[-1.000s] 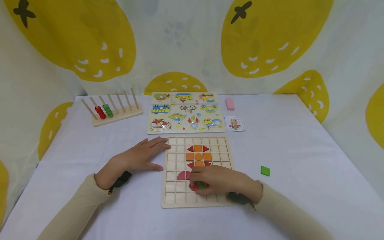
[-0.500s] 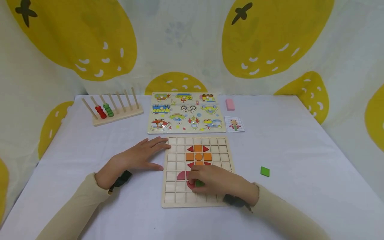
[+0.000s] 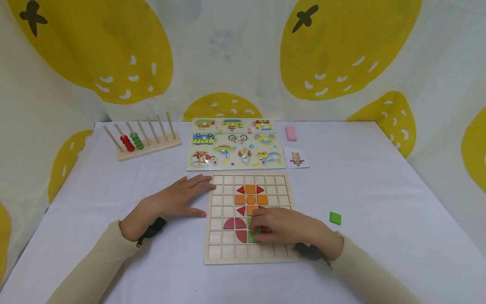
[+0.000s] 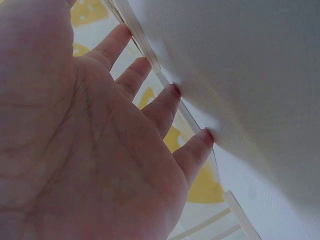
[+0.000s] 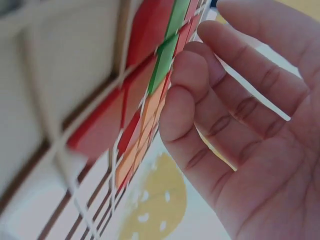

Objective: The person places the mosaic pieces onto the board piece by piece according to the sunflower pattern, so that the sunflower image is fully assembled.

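Green tile (image 3: 252,234) was touched under the right hand (image 3: 288,230) fingers on the wooden grid board (image 3: 224,252), right fingers loosely bent, nothing gripped, left hand (image 3: 171,201) was laid flat, fingers straight, at the board's left edge.

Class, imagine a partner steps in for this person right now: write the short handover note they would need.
Left hand: open, flat on the table, fingertips at the grid board's left edge.
Right hand: open, fingers on the green tiles in the board's middle column.
Done: orange and red flower head at top; red quarter pieces left of the green tiles.
Left: one green tile lies loose on the table, right of the board; the pattern card sits behind the board.
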{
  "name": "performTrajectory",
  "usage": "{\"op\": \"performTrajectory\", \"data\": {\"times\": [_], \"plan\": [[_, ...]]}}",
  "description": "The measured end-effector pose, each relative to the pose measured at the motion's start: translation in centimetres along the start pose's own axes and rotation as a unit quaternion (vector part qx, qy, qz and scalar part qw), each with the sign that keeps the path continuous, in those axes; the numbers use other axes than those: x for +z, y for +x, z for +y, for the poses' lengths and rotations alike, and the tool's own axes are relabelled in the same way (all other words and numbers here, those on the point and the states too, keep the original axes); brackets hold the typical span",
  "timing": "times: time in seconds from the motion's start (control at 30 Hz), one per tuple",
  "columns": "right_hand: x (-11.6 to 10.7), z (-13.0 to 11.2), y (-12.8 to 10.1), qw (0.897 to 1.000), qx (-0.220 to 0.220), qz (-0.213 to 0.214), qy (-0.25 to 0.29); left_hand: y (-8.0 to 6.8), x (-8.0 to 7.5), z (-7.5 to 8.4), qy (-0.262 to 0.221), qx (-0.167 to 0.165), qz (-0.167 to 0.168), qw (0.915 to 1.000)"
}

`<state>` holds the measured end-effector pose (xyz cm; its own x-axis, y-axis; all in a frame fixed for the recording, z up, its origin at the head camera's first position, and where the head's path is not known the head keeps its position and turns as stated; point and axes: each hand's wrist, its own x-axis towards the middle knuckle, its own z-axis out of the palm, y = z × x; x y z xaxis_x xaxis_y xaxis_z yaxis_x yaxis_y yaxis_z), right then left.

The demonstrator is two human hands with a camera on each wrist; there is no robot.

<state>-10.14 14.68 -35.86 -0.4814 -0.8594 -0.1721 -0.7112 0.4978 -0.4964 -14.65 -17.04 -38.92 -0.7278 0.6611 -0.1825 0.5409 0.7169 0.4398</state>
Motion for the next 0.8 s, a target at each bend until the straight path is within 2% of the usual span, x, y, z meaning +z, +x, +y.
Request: {"op": "performTrajectory", "data": {"times": [0.27,0.53,0.8], "plan": [[-0.7,1.8,-2.6,0.998,0.043,0.022,0.046,0.0,0.1,-0.1,-0.002,0.001,0.000,1.0000],[-1.4,3.7,-5.8,0.994,0.068,0.068,0.052,-0.2,0.1,-0.2,0.000,-0.007,-0.002,1.0000],[-2.3,5.1,-8.8,0.991,0.106,0.066,0.052,-0.2,0.0,-0.1,-0.003,0.005,0.001,1.0000]]}}
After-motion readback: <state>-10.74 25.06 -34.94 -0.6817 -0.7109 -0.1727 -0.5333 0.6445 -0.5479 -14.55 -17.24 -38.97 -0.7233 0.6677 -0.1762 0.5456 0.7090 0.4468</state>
